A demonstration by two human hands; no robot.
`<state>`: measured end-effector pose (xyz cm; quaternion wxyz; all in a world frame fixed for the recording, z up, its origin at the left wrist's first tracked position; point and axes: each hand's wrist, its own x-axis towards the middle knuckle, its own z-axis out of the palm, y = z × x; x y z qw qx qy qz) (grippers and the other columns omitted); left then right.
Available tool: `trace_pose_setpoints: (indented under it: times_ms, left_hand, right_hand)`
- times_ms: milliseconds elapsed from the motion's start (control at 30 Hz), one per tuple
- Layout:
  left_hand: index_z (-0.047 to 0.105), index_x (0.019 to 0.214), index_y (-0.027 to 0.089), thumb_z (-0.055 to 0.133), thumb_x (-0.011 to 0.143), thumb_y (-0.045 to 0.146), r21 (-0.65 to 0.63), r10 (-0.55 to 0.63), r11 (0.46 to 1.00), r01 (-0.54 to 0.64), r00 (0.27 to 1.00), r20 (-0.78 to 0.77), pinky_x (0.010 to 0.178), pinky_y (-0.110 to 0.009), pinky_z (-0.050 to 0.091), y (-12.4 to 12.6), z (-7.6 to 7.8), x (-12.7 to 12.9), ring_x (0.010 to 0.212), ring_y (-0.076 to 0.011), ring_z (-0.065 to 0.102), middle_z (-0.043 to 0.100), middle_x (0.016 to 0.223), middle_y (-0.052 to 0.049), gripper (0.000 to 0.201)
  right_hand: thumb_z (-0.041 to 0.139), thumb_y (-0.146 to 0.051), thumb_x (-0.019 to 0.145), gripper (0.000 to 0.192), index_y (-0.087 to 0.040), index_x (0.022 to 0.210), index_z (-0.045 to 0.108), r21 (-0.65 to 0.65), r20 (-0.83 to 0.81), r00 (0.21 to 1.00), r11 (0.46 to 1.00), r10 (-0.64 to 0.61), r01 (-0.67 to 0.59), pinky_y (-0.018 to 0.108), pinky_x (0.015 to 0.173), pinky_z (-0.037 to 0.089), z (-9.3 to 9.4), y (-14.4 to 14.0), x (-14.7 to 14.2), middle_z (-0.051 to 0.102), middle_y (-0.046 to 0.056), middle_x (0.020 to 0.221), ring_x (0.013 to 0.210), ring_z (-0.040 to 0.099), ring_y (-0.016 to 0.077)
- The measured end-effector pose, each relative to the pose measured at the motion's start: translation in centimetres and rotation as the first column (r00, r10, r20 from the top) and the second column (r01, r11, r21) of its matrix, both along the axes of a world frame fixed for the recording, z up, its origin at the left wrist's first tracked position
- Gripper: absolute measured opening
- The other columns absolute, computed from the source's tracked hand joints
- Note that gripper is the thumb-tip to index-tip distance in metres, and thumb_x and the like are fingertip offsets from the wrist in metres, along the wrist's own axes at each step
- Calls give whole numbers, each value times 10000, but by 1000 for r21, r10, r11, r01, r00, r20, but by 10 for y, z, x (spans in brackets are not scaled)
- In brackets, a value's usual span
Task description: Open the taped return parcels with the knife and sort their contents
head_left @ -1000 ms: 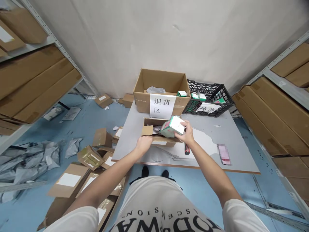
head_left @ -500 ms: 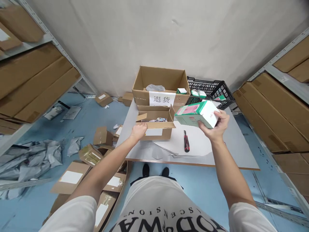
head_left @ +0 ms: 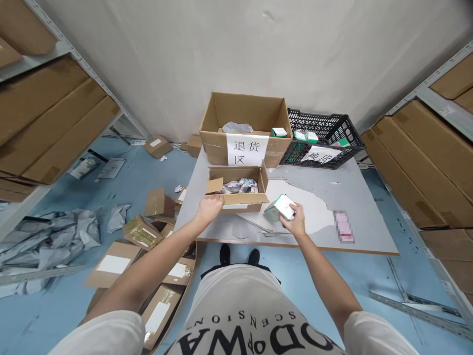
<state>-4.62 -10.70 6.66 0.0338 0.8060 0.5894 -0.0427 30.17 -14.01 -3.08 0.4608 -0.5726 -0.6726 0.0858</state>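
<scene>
Gripping a small green and white carton (head_left: 281,207) in my right hand (head_left: 293,223), I have my fingers wrapped round its near end, and it sits low over the grey table (head_left: 364,217), just right of the small open cardboard box (head_left: 238,190) and tilted with its white face up. My left hand (head_left: 210,207) rests on the near left corner of that small box, fingers curled over the edge and pinching the cardboard wall beside a raised flap. Inside the box lies a crumpled bundle of printed wrapping (head_left: 238,185). Under my right hand a white sheet of paper (head_left: 314,212) is spread across the table top, and further right lies a pink, blurred-out item (head_left: 343,227), well apart from the carton. At the far edge of the table stands a large open cardboard box (head_left: 244,125) with a white sign in Chinese characters (head_left: 247,150) taped to its front; a grey plastic bag (head_left: 236,127) and a small green and white carton show inside it. Just beside it on the right is a black plastic crate (head_left: 321,140), also labelled, holding more green and white cartons. To my left the blue floor (head_left: 140,172) is littered with brown parcels (head_left: 142,231) and grey mailing bags (head_left: 48,241), and shelving with flat cardboard (head_left: 55,128) runs along both sides.
</scene>
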Motion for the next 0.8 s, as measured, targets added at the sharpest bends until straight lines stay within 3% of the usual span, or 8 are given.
trace_pose_setpoints:
  times_ms: [167,333,500,633,700,800]
  left_hand:
    - [591,1153,91,379,847,41,-6,16,1000,-16,1000,18,821,-385,508,-4,-7,-1,1040,-291,619,632,1113,-219,375]
    - [456,1332,87,290,870,43,43,-33,999,32,999,22,995,-396,399,-10,-25,-5,1287,-280,427,454,1375,-214,493]
    - [316,1423,95,269,880,88,94,-37,995,39,999,-16,1097,-458,226,-13,-40,-4,1391,-269,237,304,1481,-177,545]
    - [194,1453,47,449,847,414,39,-121,992,120,992,21,1103,-527,131,-12,-43,-4,1413,-334,98,170,1517,-215,752]
    - [176,1462,80,427,835,535,-17,-162,987,163,985,62,1093,-552,111,-9,-43,-3,1407,-352,104,160,1523,-207,814]
    - [242,1450,158,346,904,451,-49,-149,987,154,985,88,1081,-545,129,0,-41,3,1380,-325,215,235,1511,-168,628]
  right_hand:
    - [672,-299,660,503,-234,1098,434,-14,9,1000,1000,13,-13,493,801,519,-33,1,-6,479,99,1100,1095,515,303]
    - [667,-302,672,531,-273,1137,413,-9,10,999,999,43,-43,544,867,477,-49,-2,-6,494,85,1117,1152,477,316]
    - [666,-310,692,563,-236,1184,402,-29,11,998,997,67,-67,564,934,427,-47,-4,-12,467,128,1212,1213,431,332]
    - [696,-335,689,617,-223,1206,378,-54,29,994,993,105,-103,573,965,402,-41,-5,-13,395,166,1303,1255,391,347]
    - [703,-343,689,626,-222,1210,377,-55,33,993,992,116,-114,578,970,396,-39,-6,-11,386,170,1307,1264,384,353]
    - [691,-355,704,620,-236,1220,370,-58,36,992,991,121,-118,590,966,397,-39,-6,-9,382,158,1307,1269,381,352]
